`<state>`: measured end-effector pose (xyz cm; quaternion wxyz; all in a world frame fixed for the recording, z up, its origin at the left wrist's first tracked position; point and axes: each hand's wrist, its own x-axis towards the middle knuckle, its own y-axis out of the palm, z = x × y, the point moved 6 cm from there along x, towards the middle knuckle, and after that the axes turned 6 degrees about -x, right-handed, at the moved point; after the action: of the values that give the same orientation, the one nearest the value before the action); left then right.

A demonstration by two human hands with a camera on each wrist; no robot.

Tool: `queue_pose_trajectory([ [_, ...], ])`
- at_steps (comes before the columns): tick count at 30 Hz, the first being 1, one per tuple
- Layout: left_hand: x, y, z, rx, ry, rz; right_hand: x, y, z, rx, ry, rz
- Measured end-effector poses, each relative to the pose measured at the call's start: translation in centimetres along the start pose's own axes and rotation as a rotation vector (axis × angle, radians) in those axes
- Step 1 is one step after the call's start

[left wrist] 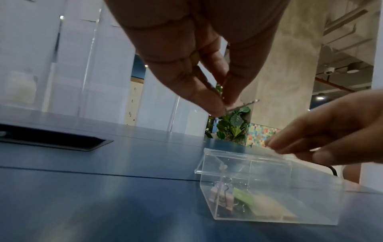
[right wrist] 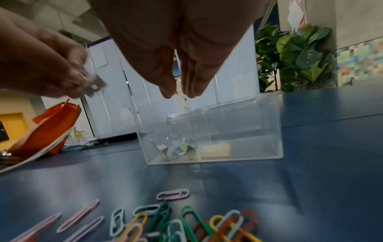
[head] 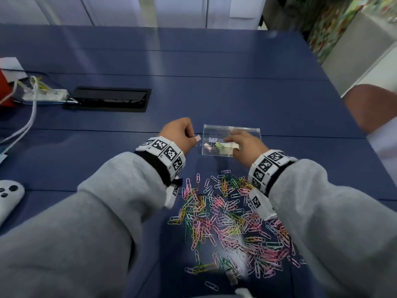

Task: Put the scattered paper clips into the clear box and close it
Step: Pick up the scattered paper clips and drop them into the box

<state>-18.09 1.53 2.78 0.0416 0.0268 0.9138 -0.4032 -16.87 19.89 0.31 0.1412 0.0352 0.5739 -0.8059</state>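
Pinched between thumb and fingertips of the left hand (head: pixel 180 134) is a small binder clip (head: pixel 197 137), held up just left of the clear box (head: pixel 231 140) and not touching it. Over on the other side, the right hand (head: pixel 245 145) reaches across the top of the box with straight, relaxed fingers (left wrist: pixel 294 144) resting at its upper edge, holding nothing. Whether the lid is up or down is hard to tell through all that clear plastic. Inside the box lie a pale binder clip (left wrist: pixel 220 199), something green and a cream-coloured block. Nearer the person than the box, the paper clips (head: pixel 232 220) sprawl in a big coloured heap on the blue table (head: pixel 236 93), between the two grey sleeves. Far left of the box sits a white controller (head: pixel 9 195), and beyond it a black cable hatch (head: pixel 109 99).
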Motion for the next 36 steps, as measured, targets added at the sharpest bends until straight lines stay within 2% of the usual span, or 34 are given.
queue_pose_trajectory([
  [5, 3.0, 2.8, -1.2, 0.078, 0.047, 0.083, -4.6, -0.9, -3.2, 0.036, -0.011, -0.046],
  [14, 3.9, 5.7, -0.7, 0.220, 0.058, 0.215, -10.7, 2.7, -7.9, -0.044, 0.190, 0.153],
  [21, 2.2, 5.9, -1.3, 0.310, 0.162, 0.322, -12.0, 3.9, -7.4, -0.059, 0.211, 0.211],
  [26, 0.8, 7.0, -0.2, 0.471, 0.147, 0.423, -10.8, 3.4, -7.0, -0.090, 0.203, 0.195],
  [29, 0.5, 7.0, 0.1, 0.490, 0.174, 0.359, -9.7, 2.9, -6.9, -0.107, 0.214, 0.172],
  [32, 1.1, 6.7, -0.5, 0.530, 0.211, 0.274, -9.5, 3.9, -7.0, -0.164, 0.228, 0.282],
  [36, 1.5, 6.9, -0.5, 0.551, 0.169, 0.311, -9.9, 5.3, -7.4, -0.186, 0.199, 0.352],
])
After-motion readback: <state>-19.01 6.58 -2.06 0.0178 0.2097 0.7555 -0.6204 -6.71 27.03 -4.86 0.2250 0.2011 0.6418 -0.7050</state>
